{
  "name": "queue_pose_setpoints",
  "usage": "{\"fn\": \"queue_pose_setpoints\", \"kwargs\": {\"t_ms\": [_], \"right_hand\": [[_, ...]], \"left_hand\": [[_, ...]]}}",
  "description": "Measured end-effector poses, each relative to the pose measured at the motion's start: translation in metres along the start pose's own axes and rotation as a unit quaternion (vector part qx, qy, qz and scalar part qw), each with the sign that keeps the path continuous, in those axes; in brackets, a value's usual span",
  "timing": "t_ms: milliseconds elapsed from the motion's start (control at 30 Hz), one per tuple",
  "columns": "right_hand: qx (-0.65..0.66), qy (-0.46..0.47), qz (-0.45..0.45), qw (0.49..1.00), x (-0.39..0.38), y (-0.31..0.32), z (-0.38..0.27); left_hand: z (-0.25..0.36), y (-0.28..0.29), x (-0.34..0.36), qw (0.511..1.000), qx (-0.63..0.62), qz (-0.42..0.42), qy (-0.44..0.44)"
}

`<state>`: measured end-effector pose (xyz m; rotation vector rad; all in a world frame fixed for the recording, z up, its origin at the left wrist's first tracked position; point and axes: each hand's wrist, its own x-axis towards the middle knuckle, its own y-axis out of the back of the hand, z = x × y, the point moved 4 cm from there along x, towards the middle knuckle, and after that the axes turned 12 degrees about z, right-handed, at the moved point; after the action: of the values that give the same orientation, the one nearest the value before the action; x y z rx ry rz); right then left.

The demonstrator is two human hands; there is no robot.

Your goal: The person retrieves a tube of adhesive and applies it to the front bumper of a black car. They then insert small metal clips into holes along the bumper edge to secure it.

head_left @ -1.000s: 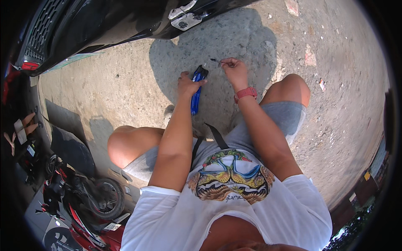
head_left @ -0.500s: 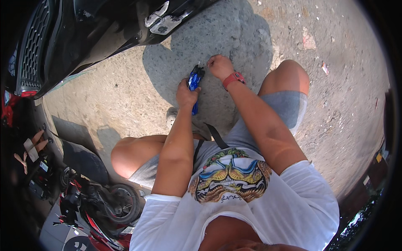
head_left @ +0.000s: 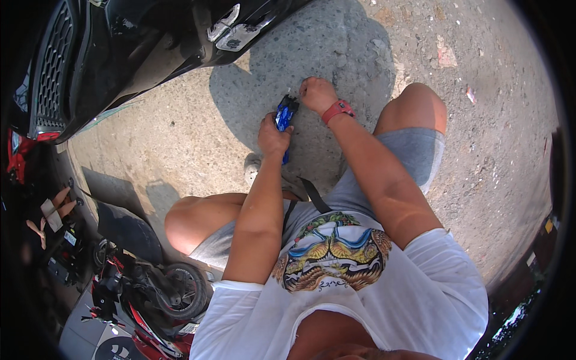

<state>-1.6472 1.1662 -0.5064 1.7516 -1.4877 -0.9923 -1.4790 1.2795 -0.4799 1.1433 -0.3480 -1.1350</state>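
Note:
Between my knees, my left hand [head_left: 274,138] is wrapped round a slim blue shiny object [head_left: 285,119] with a black far end. I cannot make out exactly what it is. Its lower part sticks out below my palm. Just to the right of the black end, my right hand [head_left: 318,95] has its fingers curled together, slightly apart from the object. Whatever those fingers may hold is too small or hidden to tell. A red wristwatch [head_left: 339,111] circles my right wrist.
A glossy black vehicle body [head_left: 162,54] with scraped paint looms at the upper left. At the lower left stands a red and black motorcycle [head_left: 174,294]. Rough concrete ground [head_left: 480,144] lies under me, with small litter on the right. A black strap [head_left: 315,195] hangs by my waist.
The whole view has shifted slightly. My left hand keeps its grip on the blue object, and my right hand stays beside its black end with fingers still curled.

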Motion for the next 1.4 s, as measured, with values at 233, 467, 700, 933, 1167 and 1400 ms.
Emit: {"fn": "queue_pose_setpoints", "kwargs": {"t_ms": [233, 467, 700, 933, 1167, 1400], "right_hand": [[0.039, 0.04, -0.05, 0.997, -0.004, -0.006, 0.0], [0.108, -0.035, -0.076, 0.991, -0.009, -0.017, 0.013], [0.21, -0.157, -0.048, 0.964, -0.02, -0.011, 0.012], [0.266, -0.195, -0.016, 0.944, -0.022, -0.021, 0.022], [0.293, -0.23, 0.019, 0.928, -0.02, -0.026, 0.035], [0.455, -0.253, 0.058, 0.852, -0.009, 0.014, 0.005]], "left_hand": [[0.006, 0.004, -0.006, 0.997, -0.001, 0.039, -0.067], [0.003, 0.004, -0.004, 0.999, -0.014, 0.027, -0.044], [0.001, 0.004, 0.001, 0.997, -0.047, 0.038, -0.039], [0.0, 0.001, 0.002, 0.997, -0.068, 0.034, -0.034], [-0.005, -0.001, 0.005, 0.996, -0.074, 0.053, -0.021], [-0.013, -0.001, 0.02, 0.998, -0.006, 0.046, 0.037]]}}
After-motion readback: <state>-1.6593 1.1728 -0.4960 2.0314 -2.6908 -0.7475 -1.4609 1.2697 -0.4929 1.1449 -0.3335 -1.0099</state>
